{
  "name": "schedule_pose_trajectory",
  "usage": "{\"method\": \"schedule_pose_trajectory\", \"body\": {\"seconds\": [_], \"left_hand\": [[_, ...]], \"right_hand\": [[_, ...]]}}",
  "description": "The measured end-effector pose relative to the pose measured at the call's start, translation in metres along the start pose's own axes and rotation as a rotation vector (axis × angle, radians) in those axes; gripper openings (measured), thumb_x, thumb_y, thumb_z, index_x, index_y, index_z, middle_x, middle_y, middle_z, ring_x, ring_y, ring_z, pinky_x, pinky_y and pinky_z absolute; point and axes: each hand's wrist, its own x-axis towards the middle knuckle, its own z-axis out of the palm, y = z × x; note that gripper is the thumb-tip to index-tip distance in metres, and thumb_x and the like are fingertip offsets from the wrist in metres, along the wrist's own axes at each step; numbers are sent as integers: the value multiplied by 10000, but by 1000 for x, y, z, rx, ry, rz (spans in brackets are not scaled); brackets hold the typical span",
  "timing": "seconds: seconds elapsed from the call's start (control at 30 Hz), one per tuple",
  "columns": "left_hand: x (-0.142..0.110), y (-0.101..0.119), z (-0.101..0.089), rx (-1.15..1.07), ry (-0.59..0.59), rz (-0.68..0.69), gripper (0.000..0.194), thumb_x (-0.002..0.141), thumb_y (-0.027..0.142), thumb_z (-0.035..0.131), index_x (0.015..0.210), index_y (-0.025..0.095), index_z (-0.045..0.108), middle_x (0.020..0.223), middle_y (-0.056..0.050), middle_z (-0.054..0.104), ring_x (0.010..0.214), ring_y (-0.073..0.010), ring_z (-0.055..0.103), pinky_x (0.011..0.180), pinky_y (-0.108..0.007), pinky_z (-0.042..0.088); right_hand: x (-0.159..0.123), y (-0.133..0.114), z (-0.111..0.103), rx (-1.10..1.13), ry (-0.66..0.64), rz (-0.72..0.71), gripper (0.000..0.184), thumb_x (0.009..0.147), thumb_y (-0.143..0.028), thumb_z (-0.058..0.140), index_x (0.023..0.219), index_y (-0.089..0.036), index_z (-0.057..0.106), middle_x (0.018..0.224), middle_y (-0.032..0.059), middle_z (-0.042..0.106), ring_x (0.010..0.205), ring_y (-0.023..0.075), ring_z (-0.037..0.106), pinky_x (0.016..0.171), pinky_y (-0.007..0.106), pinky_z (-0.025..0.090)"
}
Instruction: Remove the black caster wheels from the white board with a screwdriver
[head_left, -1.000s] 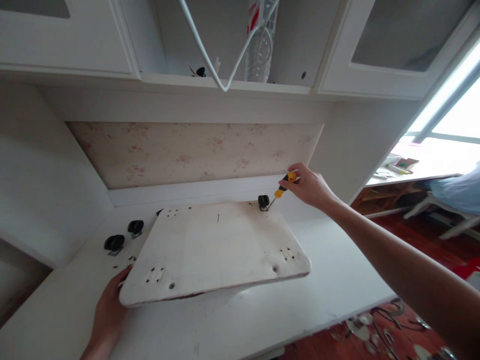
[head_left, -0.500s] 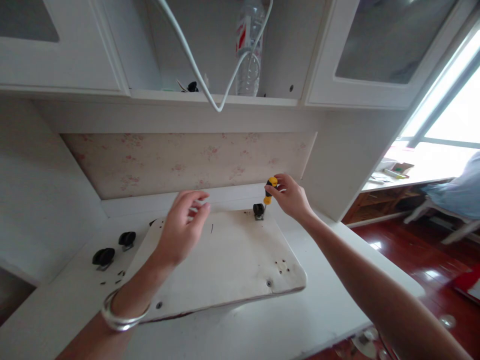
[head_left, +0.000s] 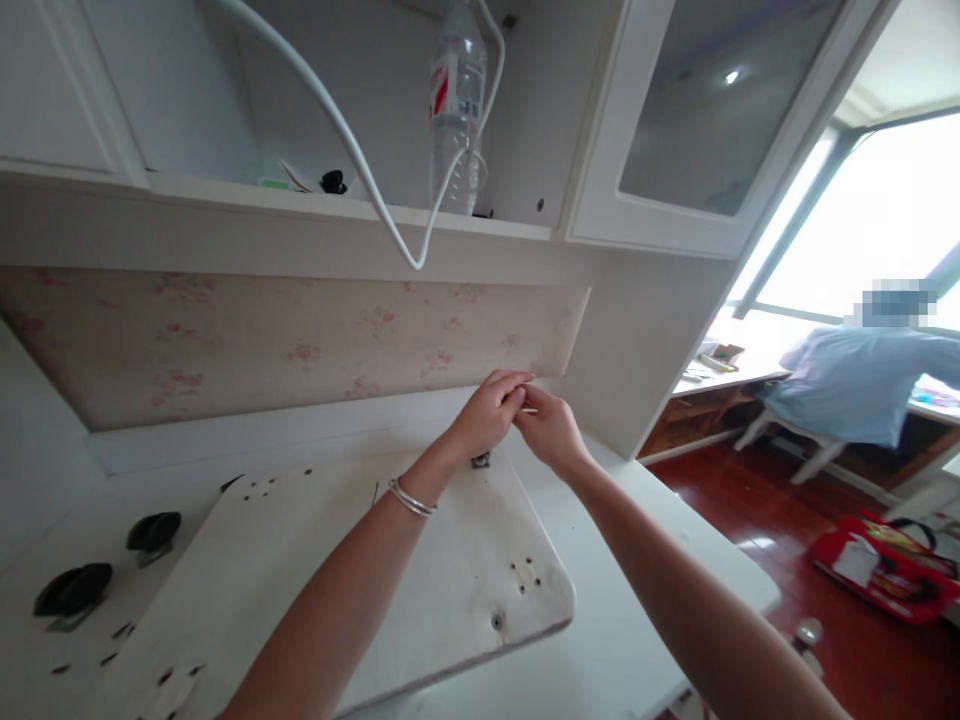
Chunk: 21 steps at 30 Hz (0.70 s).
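Observation:
My left hand (head_left: 489, 412) and my right hand (head_left: 553, 430) meet above the far right corner of a white board (head_left: 442, 570), fingers curled and touching. The yellow and black screwdriver that was in my right hand is hidden behind the fingers. Whether my left hand also grips it does not show. Just below my left hand, the metal base of a caster (head_left: 481, 461) peeks out on the board; its wheel is covered. Screw holes (head_left: 526, 575) mark the board's near right corner.
Two loose black casters (head_left: 73, 590) (head_left: 154, 532) and small dark screws (head_left: 124, 631) lie left of the board on the white desk (head_left: 615, 560). A white cable (head_left: 360, 165) hangs from the shelf beside a plastic bottle (head_left: 456, 120). A person (head_left: 847, 380) sits at the right.
My left hand has moved right and closed beside my right hand, where the screwdriver stood upright at the caster. The screwdriver is now covered. The view has turned to the right.

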Motion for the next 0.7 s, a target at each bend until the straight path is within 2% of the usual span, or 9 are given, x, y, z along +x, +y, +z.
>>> {"method": "schedule_pose_trajectory", "body": {"seconds": [0.13,0.2,0.27,0.37,0.5,0.6,0.7], "left_hand": [[-1,-7,-5,-30,53,-66,354,965,260,480,1277,136,595,1260,-144,644,1175,-214,595,1060,-385,431],[-3,-10,-8,-53,70,-97,377,958,299,515,1296,143,577,1225,-135,664,1124,-209,618,1022,-369,452],[-4,-13,-9,-62,79,-104,366,953,340,537,1264,158,600,1186,-120,679,1088,-205,627,1001,-356,456],[-5,-18,-8,-57,78,-86,355,960,402,523,1215,180,630,1144,-104,681,1062,-203,622,992,-357,451],[-5,-29,-3,-118,70,-116,421,984,442,448,1301,188,555,1086,-102,667,1020,-195,617,954,-358,469],[-5,-36,0,-155,79,-138,415,1000,409,395,1341,199,503,1117,-108,643,1022,-191,611,938,-360,479],[-5,-38,1,-120,80,-113,379,992,322,405,1347,216,479,1179,-109,621,1063,-190,601,963,-366,466]], "right_hand": [[-1,4,7,126,-20,65,309,831,-381,633,1116,-272,677,1062,23,742,906,202,703,796,336,543],[-9,11,11,204,40,185,394,784,-439,689,1137,-268,657,1169,44,706,935,207,691,800,341,544],[-24,23,14,219,144,322,401,748,-482,708,1076,-255,659,1199,68,685,992,234,666,821,363,534],[-60,51,18,175,252,482,404,739,-532,675,1023,-245,648,1152,105,689,1011,275,642,827,411,522],[-125,93,22,173,266,700,484,740,-606,618,1012,-208,653,955,105,721,871,275,679,720,386,535],[-170,117,23,150,292,803,555,741,-646,563,1021,-173,635,905,109,716,809,274,682,674,369,523],[-199,130,24,92,300,835,544,744,-659,549,989,-180,628,823,82,701,808,271,665,693,353,494]]}}
